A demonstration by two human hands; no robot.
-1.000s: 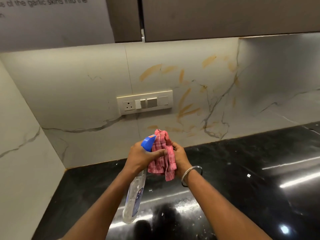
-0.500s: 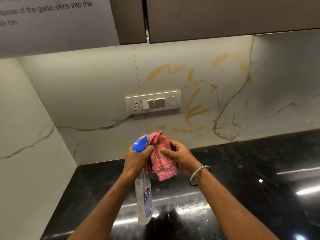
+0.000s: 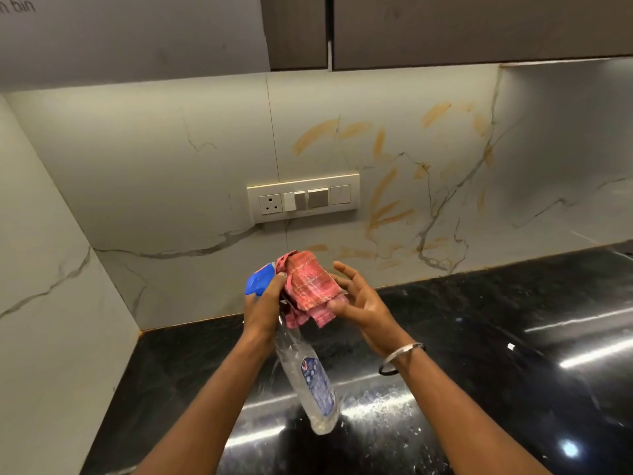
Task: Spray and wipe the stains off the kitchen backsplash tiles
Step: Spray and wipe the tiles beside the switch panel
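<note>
Fingers (image 3: 274,286) of our left hand (image 3: 262,303) wrap the neck of the spray bottle (image 3: 308,375), pinning the pink checked cloth (image 3: 310,286) against its blue trigger head. Our right hand (image 3: 363,303) is spread open, palm inward, thumb touching the cloth's crumpled hanging edge. The clear plastic bottle hangs above the glossy black countertop (image 3: 496,337), long axis tilted, base toward us. Orange smears (image 3: 387,200) streak the smooth veined backsplash (image 3: 171,166) beside the switch plate (image 3: 303,197)

A home kitchen: black stone counter (image 3: 479,337), marble-look backsplash tiles (image 3: 171,173), wall cabinets (image 3: 445,25), switch panel (image 3: 303,197).
</note>
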